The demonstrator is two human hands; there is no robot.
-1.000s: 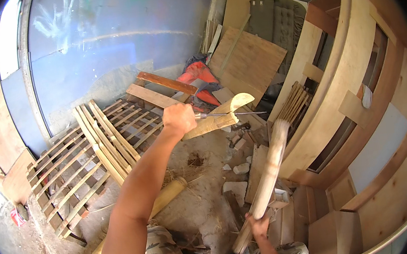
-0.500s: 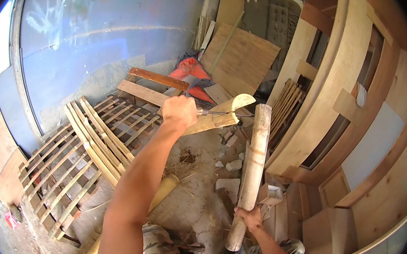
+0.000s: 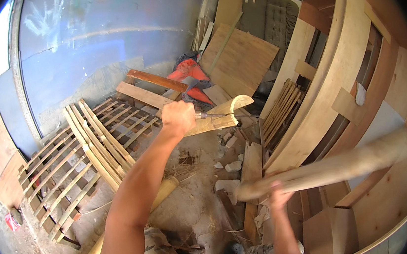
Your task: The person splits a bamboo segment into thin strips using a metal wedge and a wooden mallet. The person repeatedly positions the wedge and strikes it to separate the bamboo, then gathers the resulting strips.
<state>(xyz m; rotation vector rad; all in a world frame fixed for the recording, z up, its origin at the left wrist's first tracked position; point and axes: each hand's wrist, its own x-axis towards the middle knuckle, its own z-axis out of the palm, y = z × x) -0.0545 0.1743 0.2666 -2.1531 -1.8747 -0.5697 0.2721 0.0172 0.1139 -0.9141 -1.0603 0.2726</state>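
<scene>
The left grip clasps a slim-bladed tool at the open end of split bamboo. Lower right, the right grip holds a log, pointing rightward.

I record, remotely: strips on rack at ten o'clock, split bamboo at twelve, log at two.

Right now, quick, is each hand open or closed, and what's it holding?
Left hand: closed, holding a thin metal tool by its handle.
Right hand: closed, holding a thick wooden pole, which looks blurred.
</scene>
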